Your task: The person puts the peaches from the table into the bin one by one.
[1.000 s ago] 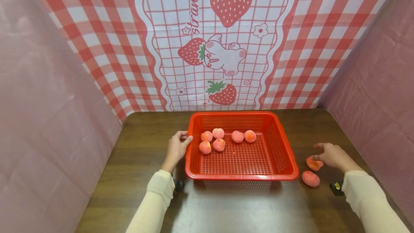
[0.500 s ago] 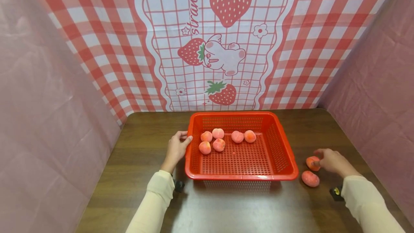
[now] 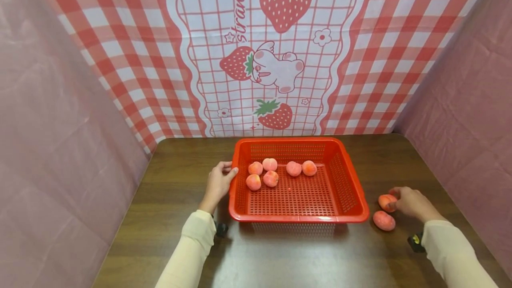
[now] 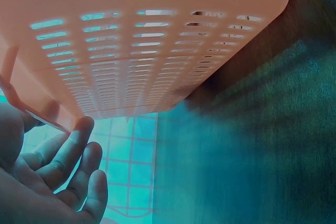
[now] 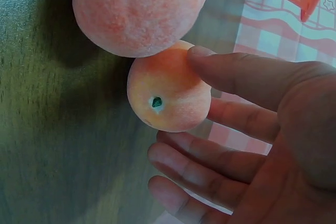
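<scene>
My left hand [image 3: 218, 186] holds the left rim of a red perforated plastic basket [image 3: 299, 219], thumb on top and fingers beneath. In the left wrist view, the fingers [image 4: 63, 163] bend under the rim beside the slotted wall. At the right of the table, my right hand [image 3: 412, 202] pinches an orange-pink peach [image 3: 386, 202] between thumb and fingers. The right wrist view shows the thumb on this peach [image 5: 167, 90] and the other fingers around its far side. A pinker peach [image 3: 384, 221] lies against it, nearer the front.
Several peaches [image 3: 270, 179] lie inside the basket, toward its left and back. The basket stands at the back middle of the brown wooden table [image 3: 280, 261]. A red-and-white strawberry cloth [image 3: 276, 57] hangs behind, with pink curtains [image 3: 464, 83] on both sides.
My right hand has come down and closed its thumb and fingers onto the orange-pink peach. The left hand and the basket have stayed in place.
</scene>
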Tool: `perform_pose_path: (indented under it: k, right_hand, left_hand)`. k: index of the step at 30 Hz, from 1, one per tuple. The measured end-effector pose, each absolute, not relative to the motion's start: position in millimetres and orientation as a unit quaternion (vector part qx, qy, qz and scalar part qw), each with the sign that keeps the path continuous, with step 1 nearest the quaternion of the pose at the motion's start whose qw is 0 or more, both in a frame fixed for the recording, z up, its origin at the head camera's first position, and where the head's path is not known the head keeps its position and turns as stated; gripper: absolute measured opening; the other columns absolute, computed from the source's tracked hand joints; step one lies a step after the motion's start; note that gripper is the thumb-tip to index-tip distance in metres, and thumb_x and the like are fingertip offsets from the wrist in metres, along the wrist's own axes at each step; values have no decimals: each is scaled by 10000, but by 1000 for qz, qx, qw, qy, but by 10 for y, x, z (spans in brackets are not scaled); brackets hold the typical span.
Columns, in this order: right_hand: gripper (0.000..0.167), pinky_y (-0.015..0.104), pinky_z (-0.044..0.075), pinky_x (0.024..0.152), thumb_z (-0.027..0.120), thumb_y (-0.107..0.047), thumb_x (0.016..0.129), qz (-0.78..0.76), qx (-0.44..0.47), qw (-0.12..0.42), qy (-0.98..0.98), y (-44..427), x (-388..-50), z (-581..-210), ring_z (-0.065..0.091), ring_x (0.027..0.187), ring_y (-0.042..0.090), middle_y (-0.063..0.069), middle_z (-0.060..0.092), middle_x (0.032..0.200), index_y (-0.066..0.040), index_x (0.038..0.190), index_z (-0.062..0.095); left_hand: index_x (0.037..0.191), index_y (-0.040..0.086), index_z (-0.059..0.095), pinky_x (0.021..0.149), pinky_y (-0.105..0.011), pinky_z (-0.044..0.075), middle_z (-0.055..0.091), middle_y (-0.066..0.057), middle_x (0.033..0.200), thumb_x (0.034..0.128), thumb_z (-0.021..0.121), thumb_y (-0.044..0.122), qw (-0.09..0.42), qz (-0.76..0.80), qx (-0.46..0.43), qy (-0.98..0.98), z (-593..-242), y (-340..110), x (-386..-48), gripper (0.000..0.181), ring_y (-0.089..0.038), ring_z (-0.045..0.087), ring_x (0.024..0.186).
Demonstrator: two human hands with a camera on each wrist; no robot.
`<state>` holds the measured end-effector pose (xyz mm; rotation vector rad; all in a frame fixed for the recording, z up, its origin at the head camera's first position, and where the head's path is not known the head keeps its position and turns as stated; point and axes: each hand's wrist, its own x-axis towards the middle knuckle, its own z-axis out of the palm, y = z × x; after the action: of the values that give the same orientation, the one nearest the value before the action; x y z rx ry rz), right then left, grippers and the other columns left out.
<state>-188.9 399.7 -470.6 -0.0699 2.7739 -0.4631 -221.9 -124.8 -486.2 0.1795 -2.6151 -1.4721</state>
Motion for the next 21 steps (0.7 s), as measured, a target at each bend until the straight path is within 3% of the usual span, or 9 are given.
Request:
perform_pose_path:
  k: [21]
  right_hand:
    - [541, 569, 476, 743, 717, -273, 807, -164, -19, 148, 975, 3998, -1878, -4704, 607, 903, 473, 330, 643, 1034, 128, 1145, 584]
  left_hand:
    - [1195, 8, 643, 903, -443, 535, 703, -194, 1077, 919, 669, 193, 62, -490, 62, -867, -4851, -1247, -2213, 333, -314, 661, 1006]
